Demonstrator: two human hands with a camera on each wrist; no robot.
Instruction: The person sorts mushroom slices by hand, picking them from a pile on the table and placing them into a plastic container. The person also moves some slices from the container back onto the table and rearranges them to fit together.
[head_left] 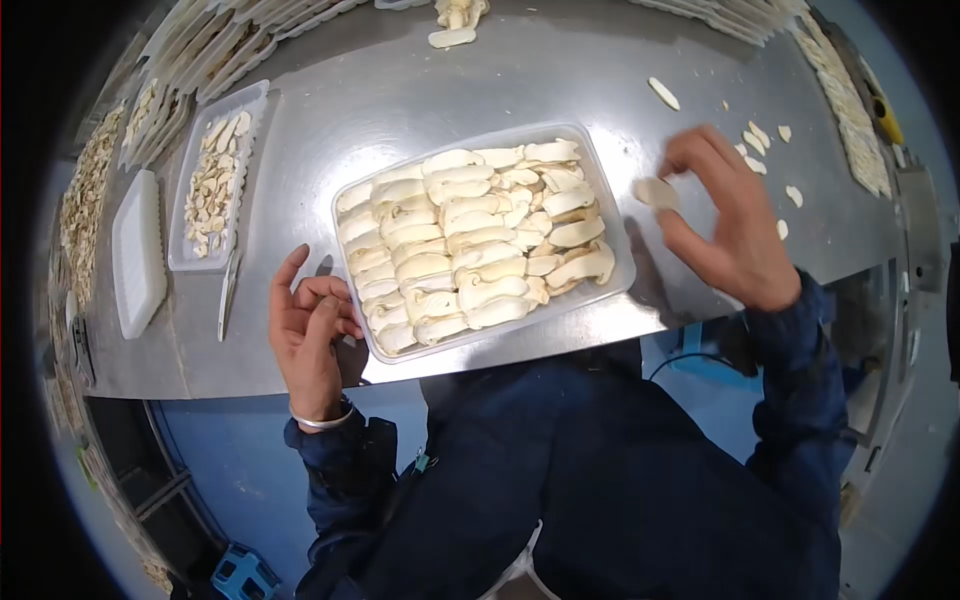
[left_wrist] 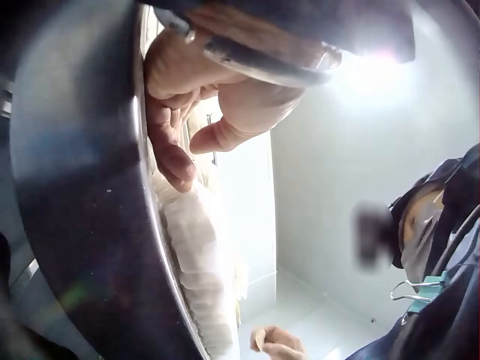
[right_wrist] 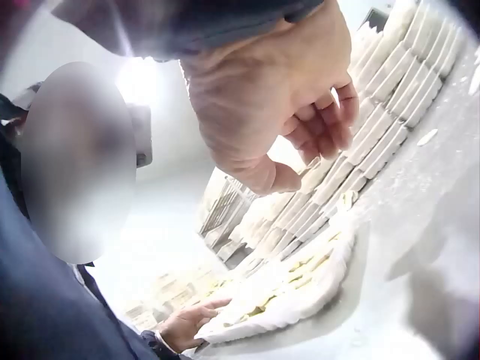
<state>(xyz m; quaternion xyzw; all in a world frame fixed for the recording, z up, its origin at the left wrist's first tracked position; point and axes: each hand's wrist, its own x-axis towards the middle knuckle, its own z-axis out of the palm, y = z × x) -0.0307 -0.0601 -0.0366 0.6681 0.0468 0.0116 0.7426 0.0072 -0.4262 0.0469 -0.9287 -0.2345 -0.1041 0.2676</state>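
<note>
A clear plastic tray [head_left: 622, 235] near the table's front edge holds overlapping rows of pale mushroom slices [head_left: 490, 225]. My left hand [head_left: 312, 335] is at the tray's left side, its fingertips right at the wall and the thumb bent above them. In the left wrist view, the fingers of the left hand [left_wrist: 217, 97] reach down to the tray's ribbed side [left_wrist: 196, 247]. To the right of the tray, above the table, my right hand [head_left: 728, 225] pinches one rounded mushroom slice [head_left: 656, 193] between thumb and fingers.
Left of the tray are a smaller tray of broken pieces [head_left: 257, 105], a white tray [head_left: 138, 255] and a knife [head_left: 229, 290]. Loose slices [head_left: 756, 138] lie at the right. Stacked filled trays [head_left: 190, 45] stand at the back left, and more slices [head_left: 455, 25] at the back middle.
</note>
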